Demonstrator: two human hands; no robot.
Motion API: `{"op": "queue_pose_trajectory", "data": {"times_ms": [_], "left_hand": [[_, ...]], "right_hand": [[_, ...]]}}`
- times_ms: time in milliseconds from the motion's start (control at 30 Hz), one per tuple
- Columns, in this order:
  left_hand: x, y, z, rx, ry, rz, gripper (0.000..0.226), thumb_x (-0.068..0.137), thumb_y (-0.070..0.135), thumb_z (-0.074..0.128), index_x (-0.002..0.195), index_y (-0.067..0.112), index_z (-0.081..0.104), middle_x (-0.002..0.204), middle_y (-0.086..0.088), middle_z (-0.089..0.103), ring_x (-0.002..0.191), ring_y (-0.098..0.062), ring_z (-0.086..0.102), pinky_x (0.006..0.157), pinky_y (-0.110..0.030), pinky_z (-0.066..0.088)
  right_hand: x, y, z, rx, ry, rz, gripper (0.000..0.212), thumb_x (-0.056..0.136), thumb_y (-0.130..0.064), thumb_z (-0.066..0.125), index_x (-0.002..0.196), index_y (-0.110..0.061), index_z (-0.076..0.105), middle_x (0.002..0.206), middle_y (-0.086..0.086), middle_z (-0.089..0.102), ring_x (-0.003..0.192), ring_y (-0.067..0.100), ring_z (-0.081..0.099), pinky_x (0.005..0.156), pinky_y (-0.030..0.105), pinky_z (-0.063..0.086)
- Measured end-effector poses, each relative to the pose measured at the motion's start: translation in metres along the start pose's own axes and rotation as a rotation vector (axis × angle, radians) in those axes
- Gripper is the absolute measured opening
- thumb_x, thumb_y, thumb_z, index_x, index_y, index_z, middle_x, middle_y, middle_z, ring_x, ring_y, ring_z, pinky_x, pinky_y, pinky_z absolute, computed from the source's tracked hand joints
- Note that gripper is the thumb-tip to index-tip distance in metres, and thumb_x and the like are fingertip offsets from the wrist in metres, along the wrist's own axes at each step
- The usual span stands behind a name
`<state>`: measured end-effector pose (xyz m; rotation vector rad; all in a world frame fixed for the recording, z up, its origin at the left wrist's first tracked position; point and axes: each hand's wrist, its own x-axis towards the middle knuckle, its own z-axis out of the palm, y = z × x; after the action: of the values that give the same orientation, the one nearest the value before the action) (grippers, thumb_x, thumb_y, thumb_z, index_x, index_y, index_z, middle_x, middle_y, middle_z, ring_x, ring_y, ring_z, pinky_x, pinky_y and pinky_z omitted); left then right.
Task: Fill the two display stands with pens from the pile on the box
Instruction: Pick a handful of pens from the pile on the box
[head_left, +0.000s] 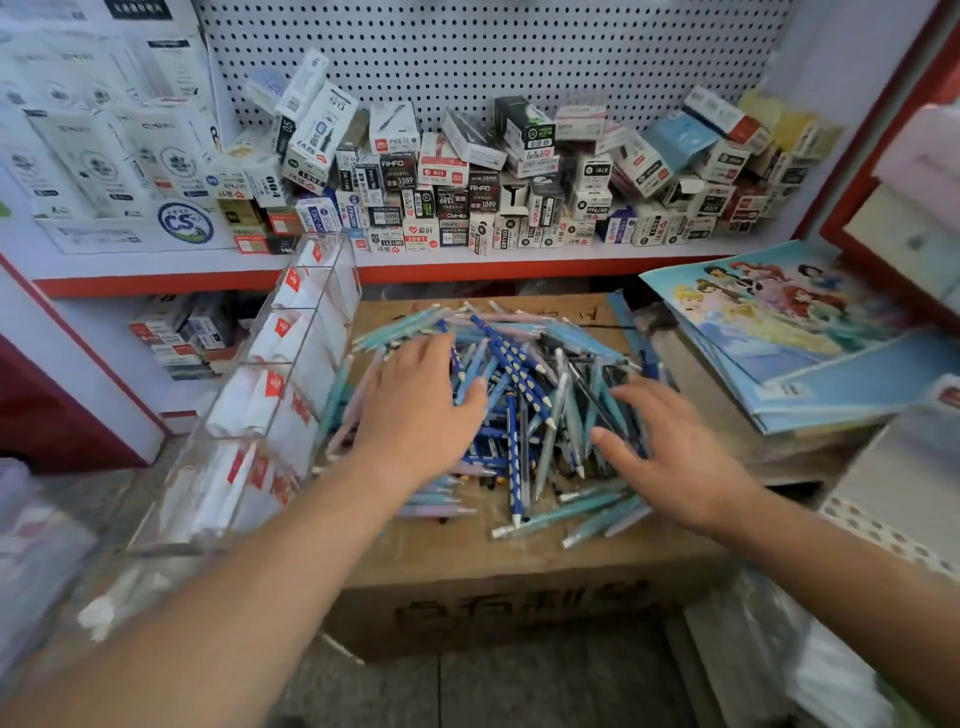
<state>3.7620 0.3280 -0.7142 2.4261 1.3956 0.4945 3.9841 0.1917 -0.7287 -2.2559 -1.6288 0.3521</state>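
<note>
Resting on the pen pile (524, 384), left hand (415, 410) spread flat, right hand (675, 452) grip loose, holding nothing.

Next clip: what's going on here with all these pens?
A person leans over a cardboard box heaped with a pile of pens, mostly blue and teal. Both hands lie spread on the pile, the left hand on its left side and the right hand on its right. Neither plainly grips a pen. A clear display stand leans at the box's left. Its slots show white and red contents, and none of the pile's blue pens appear in it.
</note>
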Motion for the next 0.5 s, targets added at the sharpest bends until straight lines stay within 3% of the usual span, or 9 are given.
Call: {"op": "queue_pose_trajectory", "data": {"times_ms": [100,200,333,500], "left_hand": [[-0.059,-0.001,0.018,0.036,0.020,-0.069,0.074,0.100,0.057,0.040,0.160,0.027,0.011,0.171,-0.007,0.000,0.158,-0.026,-0.004,0.128,-0.048,0.001],[-0.103,-0.009,0.033,0.112,-0.069,-0.145,0.086,0.097,0.072,0.024,0.159,0.031,-0.020,0.164,-0.010,-0.033,0.151,-0.029,-0.032,0.125,-0.049,-0.012],[-0.114,-0.025,0.045,0.257,-0.197,-0.198,0.099,0.083,0.090,0.002,0.152,0.030,-0.036,0.156,-0.015,-0.044,0.146,-0.034,-0.038,0.125,-0.051,-0.013],[-0.097,-0.030,0.050,0.295,-0.207,-0.160,0.108,0.074,0.098,-0.001,0.150,0.032,-0.039,0.158,-0.013,-0.042,0.147,-0.032,-0.039,0.124,-0.049,-0.017]], "right_hand": [[-0.041,0.006,0.026,0.014,-0.004,0.135,0.082,0.094,-0.072,0.036,0.161,-0.027,0.021,0.170,0.002,0.009,0.157,0.021,0.004,0.127,0.045,0.015],[-0.063,0.009,0.046,-0.025,-0.044,0.221,0.092,0.091,-0.079,0.028,0.163,-0.031,-0.003,0.171,0.001,-0.014,0.157,0.023,-0.014,0.128,0.047,0.003],[-0.059,0.004,0.061,-0.104,-0.010,0.233,0.100,0.086,-0.086,0.021,0.161,-0.029,-0.014,0.169,0.007,-0.022,0.155,0.030,-0.022,0.127,0.047,-0.001],[-0.042,-0.005,0.076,-0.131,0.071,0.246,0.100,0.087,-0.087,0.015,0.162,-0.026,-0.013,0.167,0.011,-0.025,0.154,0.031,-0.024,0.127,0.048,-0.004]]}}
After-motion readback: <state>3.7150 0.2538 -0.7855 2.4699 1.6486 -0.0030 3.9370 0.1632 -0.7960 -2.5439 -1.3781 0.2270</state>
